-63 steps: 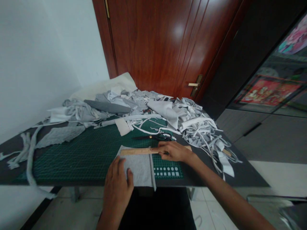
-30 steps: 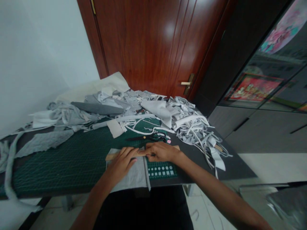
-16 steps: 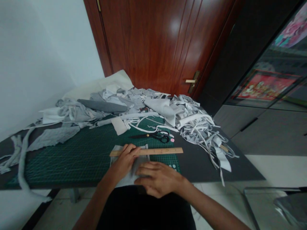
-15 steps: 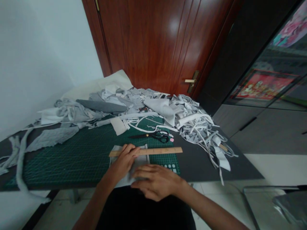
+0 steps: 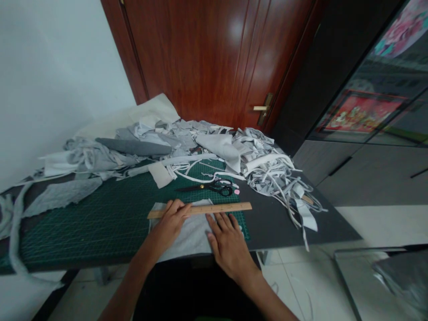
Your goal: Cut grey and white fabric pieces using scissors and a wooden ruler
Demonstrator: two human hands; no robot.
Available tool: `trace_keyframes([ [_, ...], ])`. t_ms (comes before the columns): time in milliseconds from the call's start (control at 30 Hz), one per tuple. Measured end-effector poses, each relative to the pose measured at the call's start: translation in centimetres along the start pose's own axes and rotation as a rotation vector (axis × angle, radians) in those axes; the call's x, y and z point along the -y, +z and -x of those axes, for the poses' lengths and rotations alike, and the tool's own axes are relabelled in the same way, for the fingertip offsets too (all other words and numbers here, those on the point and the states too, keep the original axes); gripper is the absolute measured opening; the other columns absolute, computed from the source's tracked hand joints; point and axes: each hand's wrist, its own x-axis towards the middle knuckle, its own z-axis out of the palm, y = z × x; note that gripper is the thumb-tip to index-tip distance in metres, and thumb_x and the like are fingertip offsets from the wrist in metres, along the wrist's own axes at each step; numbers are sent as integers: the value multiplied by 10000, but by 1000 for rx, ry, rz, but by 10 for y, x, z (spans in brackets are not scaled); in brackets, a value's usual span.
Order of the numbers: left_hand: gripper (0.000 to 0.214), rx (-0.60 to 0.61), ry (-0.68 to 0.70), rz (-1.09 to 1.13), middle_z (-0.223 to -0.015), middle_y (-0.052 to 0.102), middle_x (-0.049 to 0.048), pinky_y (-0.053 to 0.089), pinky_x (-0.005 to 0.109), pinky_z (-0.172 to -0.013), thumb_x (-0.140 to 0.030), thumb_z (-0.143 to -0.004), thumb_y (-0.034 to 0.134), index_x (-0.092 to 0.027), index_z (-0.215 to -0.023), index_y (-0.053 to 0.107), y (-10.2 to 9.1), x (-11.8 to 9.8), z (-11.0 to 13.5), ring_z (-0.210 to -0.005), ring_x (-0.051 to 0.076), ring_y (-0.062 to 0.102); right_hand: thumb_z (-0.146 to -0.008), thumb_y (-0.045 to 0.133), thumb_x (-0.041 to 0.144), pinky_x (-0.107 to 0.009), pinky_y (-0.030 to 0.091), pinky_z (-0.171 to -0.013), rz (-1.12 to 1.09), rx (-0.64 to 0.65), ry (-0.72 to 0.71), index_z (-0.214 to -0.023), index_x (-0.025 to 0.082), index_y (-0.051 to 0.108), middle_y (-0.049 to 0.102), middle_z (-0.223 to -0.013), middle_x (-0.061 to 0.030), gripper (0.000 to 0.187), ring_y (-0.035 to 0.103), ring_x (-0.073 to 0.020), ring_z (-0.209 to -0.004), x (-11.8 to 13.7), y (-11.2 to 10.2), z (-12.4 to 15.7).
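Observation:
My left hand (image 5: 171, 223) presses a wooden ruler (image 5: 220, 207) down, its fingers bent together over the ruler's left part. Beneath the ruler lies a piece of light grey cloth (image 5: 194, 236), reaching to the table's front edge. My right hand (image 5: 230, 247) rests flat with fingers spread at the cloth's right side, fingertips just below the ruler. Black-handled scissors (image 5: 214, 187) lie beyond the ruler, beside a small pink piece (image 5: 237, 192), perhaps chalk. A green cutting mat (image 5: 110, 223) is under these things.
Heaped grey and white fabric scraps (image 5: 187, 138) line the back of the table. A tangle of cloth strips (image 5: 277, 178) spreads at right. One long strip (image 5: 16, 249) hangs over the front left edge. A brown door (image 5: 200, 58) stands behind; a cabinet (image 5: 368, 178) is at right.
My right hand has moved right and flattened onto the cloth. The cloth's right part now lies spread out, covering more of the mat. My left hand stays on the ruler; the view shifted slightly.

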Motion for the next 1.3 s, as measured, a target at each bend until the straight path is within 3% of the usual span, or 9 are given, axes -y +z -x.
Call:
trace_keyframes([
  [167, 390, -36, -20, 6, -1026, 579, 49, 506, 394, -977, -220, -1035, 469, -277, -1355, 685, 1, 1, -1, -1010, 232, 523, -1094, 379, 347, -564, 251, -1287, 71, -50, 141, -1620, 226, 414, 357, -1696, -61, 541, 305, -288, -1582, -2, 4, 11],
  [733, 373, -43, 42, 14, -1093, 632, 69, 515, 421, -977, -295, -1019, 485, -275, -1294, 736, -5, 0, -5, -1045, 240, 567, -1081, 424, 344, -600, 232, -1283, 23, -89, 188, -1604, 222, 450, 346, -1701, -118, 537, 254, -313, -1599, 2, 8, 11],
  [967, 368, -44, 36, 12, -1103, 609, 73, 516, 417, -986, -302, -1018, 470, -254, -1267, 736, -5, 0, -6, -1063, 244, 562, -1046, 465, 284, -629, 344, -1204, 37, -176, 270, -1530, 205, 557, 422, -1638, -185, 499, 403, -390, -1493, 11, 8, 10],
  [1133, 386, -38, 24, 4, -1136, 604, 74, 487, 447, -1049, -319, -1059, 402, -254, -1296, 700, -2, 1, -4, -1103, 251, 549, -1027, 483, 251, -622, 429, -1127, 24, -220, 288, -1442, 149, 619, 552, -1462, -225, 448, 526, -389, -1321, 13, 6, 11],
  [1200, 388, -20, 23, 2, -1158, 605, 75, 483, 450, -1060, -328, -1066, 391, -257, -1310, 685, -2, 1, -3, -1119, 253, 546, -1008, 479, 188, -584, 464, -1115, -30, -216, 240, -1405, 140, 628, 580, -1423, -210, 426, 549, -355, -1291, 13, 3, 14],
  [1300, 394, -9, 27, -1, -1179, 609, 78, 484, 448, -1062, -338, -1072, 378, -252, -1313, 677, -2, 1, -3, -1129, 256, 546, -965, 496, 108, -466, 431, -1208, -172, -134, -49, -1436, 149, 593, 598, -1456, -151, 482, 524, -268, -1368, 18, -3, 17],
])
